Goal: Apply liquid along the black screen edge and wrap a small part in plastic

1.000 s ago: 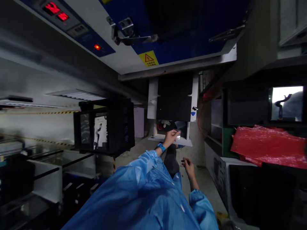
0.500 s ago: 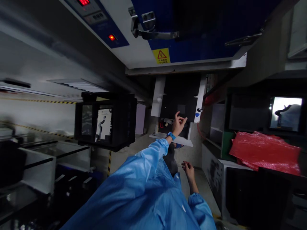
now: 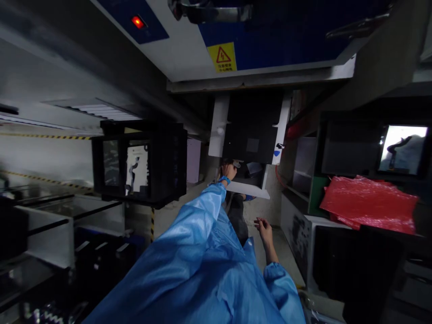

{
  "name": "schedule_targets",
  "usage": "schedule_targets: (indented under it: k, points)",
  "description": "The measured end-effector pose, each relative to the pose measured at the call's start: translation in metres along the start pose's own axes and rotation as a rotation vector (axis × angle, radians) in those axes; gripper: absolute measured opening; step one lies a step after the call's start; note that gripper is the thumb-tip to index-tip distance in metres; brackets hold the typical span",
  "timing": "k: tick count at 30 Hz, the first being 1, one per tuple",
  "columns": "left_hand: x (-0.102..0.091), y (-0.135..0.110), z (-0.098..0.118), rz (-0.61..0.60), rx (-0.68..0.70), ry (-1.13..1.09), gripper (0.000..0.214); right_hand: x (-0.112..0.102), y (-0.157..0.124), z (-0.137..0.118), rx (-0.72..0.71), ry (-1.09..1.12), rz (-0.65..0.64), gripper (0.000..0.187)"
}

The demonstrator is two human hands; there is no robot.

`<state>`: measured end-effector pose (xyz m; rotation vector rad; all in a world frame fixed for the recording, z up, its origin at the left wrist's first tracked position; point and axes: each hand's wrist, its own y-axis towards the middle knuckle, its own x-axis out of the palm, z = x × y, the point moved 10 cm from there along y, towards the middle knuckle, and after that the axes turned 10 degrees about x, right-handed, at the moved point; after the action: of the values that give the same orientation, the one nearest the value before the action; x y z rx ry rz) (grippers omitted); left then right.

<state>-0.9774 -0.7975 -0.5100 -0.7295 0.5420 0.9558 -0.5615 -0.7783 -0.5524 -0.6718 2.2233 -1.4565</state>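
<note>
Head | left hand (image 3: 229, 171) has gone from board (image 3: 248, 119) to drawer (image 3: 248, 189), grip unclear | square (image 3: 253, 145) lies beyond it, apparently placed | right hand (image 3: 265, 228) loosely half-open, seemingly empty

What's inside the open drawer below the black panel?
Inside the drawer: at the left, your left hand beside a small pale item; further right, a grey flat piece. The black panel hides the back; the hand covers whatever is beneath it.

The drawer front (image 3: 249, 190) looked smooth, the black board (image 3: 251, 123) matt, the smock (image 3: 184, 238) shiny cloth, the red sheets (image 3: 369, 202) glossy plastic.
</note>
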Motion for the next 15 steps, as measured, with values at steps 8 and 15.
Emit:
schedule_targets:
  k: [8,15]
  points:
    - [-0.023,-0.04,-0.036,0.043,-0.113,-0.185,0.019,0.005,-0.016,-0.001,0.004,0.024,-0.016,0.054]
    - [-0.045,-0.067,-0.071,0.02,-0.155,-0.299,0.038,0.01,-0.016,0.0,0.002,0.064,-0.009,0.056]
